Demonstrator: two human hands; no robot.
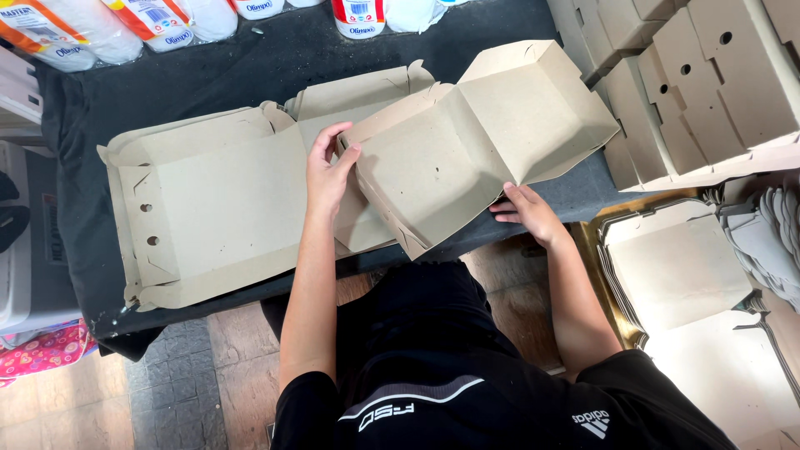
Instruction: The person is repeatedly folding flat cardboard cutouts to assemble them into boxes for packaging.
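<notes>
The left hand (327, 171) has its fingers bent and pressed together on the left wall of a half-formed brown cardboard clamshell box (467, 142), the fingertips curled over that wall's top edge near its upper corner, pinching it up. The right hand (528, 212) lies flatter, fingers loosely together and pointing left, their tips pressing the box's near edge at the fold between its two halves. The box sits on the dark-covered table (250, 71), overlapping the front edge, and tilted to the right. Judging from how it lies, the right-hand tray is already formed, with standing walls and tucked corners, while the left-hand tray, under the hands, has walls partly raised and corners seemingly not yet locked; closing the two halves is also left. Beneath and to the left lies a stack of flat box blanks (208, 208), not yet folded, with two small holes near the left side. To the right stands a pile of punched blanks (708, 75), and lower right a stack of nested cardboard pieces (679, 267). White plastic-wrapped packs (158, 21) line the table's far edge.
</notes>
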